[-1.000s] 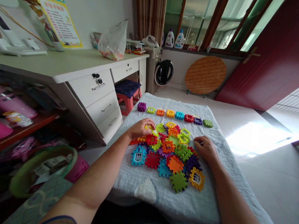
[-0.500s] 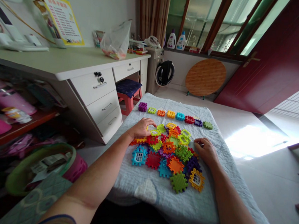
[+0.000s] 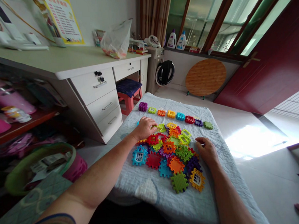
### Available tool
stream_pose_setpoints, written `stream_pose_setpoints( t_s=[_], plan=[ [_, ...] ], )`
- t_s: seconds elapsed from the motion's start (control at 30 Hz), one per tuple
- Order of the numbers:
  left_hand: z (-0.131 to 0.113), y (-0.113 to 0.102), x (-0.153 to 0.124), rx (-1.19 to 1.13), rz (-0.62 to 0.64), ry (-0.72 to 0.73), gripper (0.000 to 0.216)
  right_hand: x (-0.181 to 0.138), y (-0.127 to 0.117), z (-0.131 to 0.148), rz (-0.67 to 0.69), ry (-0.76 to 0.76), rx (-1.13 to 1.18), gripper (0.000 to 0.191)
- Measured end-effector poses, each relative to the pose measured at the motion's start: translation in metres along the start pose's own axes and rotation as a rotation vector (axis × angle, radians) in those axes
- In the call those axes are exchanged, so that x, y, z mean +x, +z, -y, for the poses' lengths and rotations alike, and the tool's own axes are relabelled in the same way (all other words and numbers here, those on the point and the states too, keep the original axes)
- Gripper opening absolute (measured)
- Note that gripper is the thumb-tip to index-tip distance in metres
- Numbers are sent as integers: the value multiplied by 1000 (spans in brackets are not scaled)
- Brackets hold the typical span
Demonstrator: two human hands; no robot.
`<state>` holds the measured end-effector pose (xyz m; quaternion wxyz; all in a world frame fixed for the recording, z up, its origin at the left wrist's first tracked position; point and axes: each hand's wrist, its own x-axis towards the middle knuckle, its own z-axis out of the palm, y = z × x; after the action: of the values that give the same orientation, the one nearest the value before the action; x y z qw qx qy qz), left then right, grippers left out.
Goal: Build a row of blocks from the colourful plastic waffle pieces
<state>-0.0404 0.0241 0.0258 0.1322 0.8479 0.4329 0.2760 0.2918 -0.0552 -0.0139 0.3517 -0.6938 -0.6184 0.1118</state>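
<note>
Head view: on the cloth [image 3: 160, 198] we see a loose pile [image 3: 172, 152] of tiles – most left, we judge – and a row [image 3: 175, 115] of eight beyond. Left hand [image 3: 145, 128] curls its fingers onto the pile's far edge, grip unclear; right hand [image 3: 206, 149] rests beside it, fingers loosely together and empty.

I count eight plastic tiles [image 3: 180, 116] in one row along the far edge of the cloth [image 3: 160, 195]: two purple, and one each of lime, orange, yellow, blue, red and green. In the loose pile [image 3: 171, 149] the tiles overlap, so I cannot give an exact number. Two of them have a white window, one blue tile [image 3: 139, 155] and one yellow tile [image 3: 196, 178]. I see two hands, the left hand [image 3: 145, 128] and the right hand [image 3: 206, 149]. There are two bottles [image 3: 172, 39] by the window, and the desk [image 3: 67, 62] shows four drawers [image 3: 92, 86].
</note>
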Motion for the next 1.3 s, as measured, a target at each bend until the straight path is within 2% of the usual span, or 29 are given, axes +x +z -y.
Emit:
stream_pose_setpoints(
  t_s=[0.13, 0.3, 0.43, 0.53, 0.6, 0.67, 0.73, 0.8, 0.87, 1.03, 1.13, 1.2, 1.3],
  plan=[
    [-4, 2, 1, -66, -135, 8, 16, -3, 4, 9, -72, -26, 15, 28],
    [-2, 6, 1, -183, -156, -31, 15, -5, 8, 18, -129, -155, 40, 21],
    [-2, 5, 0, -337, -239, -102, 16, -5, 6, 30, -159, -246, 10, 18],
    [-5, 4, -2, -398, -273, -105, 17, -4, 3, 52, -120, -329, 0, 17],
    [-9, 4, -3, -414, -275, -98, 18, -3, 4, 71, -49, -376, -7, 19],
    [-15, 7, -4, -411, -259, -94, 20, -2, 9, 91, 23, -417, -27, 28],
    [-21, 10, -4, -394, -236, -88, 21, -2, 18, 108, 60, -439, -55, 45],
    [-28, 12, -5, -379, -205, -67, 23, -1, 30, 120, 62, -441, -87, 62],
    [-34, 15, -5, -368, -168, -28, 23, 0, 42, 128, 52, -429, -108, 66],
    [-38, 17, -6, -383, -93, 20, 16, 2, 59, 127, 73, -446, -83, 39],
    [-35, 15, -5, -374, -88, 19, 13, 3, 57, 120, 91, -439, -40, 39],
    [-29, 11, -4, -324, -143, 16, 13, 6, 50, 115, 86, -401, -29, 40],
    [-13, 0, -3, -248, -292, -31, 14, 14, 33, 102, 51, -278, -24, 44]
  ],
)
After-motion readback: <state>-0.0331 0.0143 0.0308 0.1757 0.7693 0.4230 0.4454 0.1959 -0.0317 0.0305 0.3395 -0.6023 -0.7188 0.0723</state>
